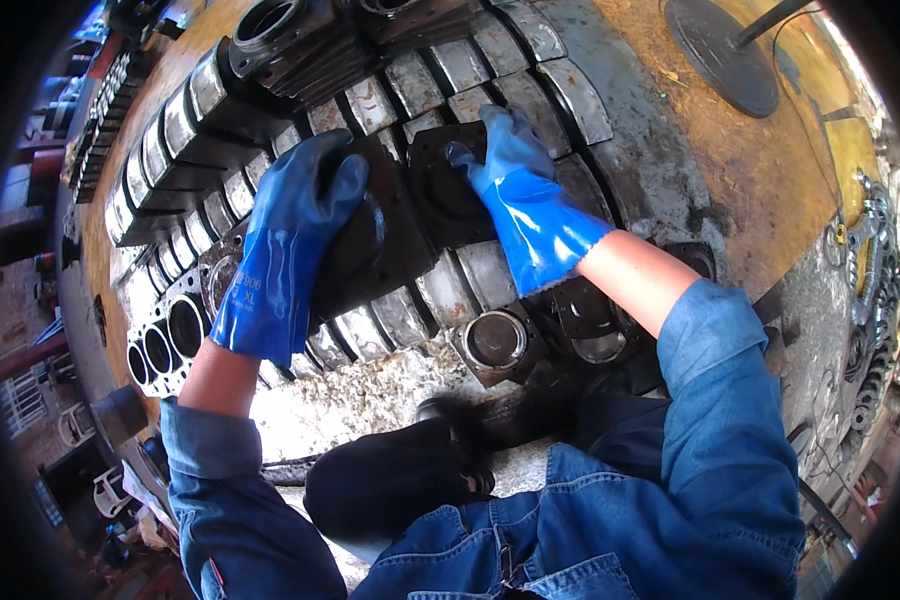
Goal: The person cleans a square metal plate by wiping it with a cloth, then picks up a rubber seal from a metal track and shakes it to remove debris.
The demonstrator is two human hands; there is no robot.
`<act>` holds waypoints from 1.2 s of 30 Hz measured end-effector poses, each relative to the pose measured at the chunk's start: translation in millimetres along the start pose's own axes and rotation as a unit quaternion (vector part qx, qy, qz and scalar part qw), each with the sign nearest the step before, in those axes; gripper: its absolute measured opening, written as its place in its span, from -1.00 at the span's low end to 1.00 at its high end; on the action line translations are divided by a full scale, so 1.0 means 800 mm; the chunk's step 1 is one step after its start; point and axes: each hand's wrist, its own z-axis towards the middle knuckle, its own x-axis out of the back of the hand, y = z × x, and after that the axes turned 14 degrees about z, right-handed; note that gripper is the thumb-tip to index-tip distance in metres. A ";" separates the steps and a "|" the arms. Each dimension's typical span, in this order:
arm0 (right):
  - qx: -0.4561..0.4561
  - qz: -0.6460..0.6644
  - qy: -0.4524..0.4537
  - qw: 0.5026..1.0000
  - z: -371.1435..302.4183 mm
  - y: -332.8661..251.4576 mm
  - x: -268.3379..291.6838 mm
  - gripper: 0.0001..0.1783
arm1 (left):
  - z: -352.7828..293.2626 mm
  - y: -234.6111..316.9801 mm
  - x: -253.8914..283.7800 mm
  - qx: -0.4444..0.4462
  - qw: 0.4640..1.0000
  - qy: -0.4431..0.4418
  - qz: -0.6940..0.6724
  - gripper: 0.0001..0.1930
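Observation:
My left hand (307,195), in a long blue rubber glove, is at the left edge of a large dark metal block (395,225), its thumb over the near face and its fingers along the side. Right of that block, a smaller dark square metal block (452,195) lies against it. My right hand (515,160), gloved alike, grips this one at its far right edge, thumb on top. Both blocks look oily and rest over rows of curved grey metal segments (465,65). The blocks' undersides are hidden.
Stacked square castings with round bores (265,25) stand at the far side. Nearer me are a ring-topped casting (496,340) and, at left, a row of bored metal parts (157,350). A round black base with a pole (720,50) stands far right, with a cable beside it.

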 end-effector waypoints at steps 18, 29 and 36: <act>0.170 -0.102 -0.184 0.963 0.084 0.005 0.005 -0.50 | 0.003 0.012 0.012 0.008 0.999 -0.028 0.031 -0.56; 0.157 -0.097 -0.227 0.956 0.085 0.000 0.018 -0.54 | 0.000 0.011 0.011 -0.014 0.999 -0.021 0.023 -0.55; 0.190 -0.084 -0.209 0.956 0.093 0.011 0.009 -0.40 | 0.003 0.004 0.005 -0.017 0.999 0.005 0.033 -0.60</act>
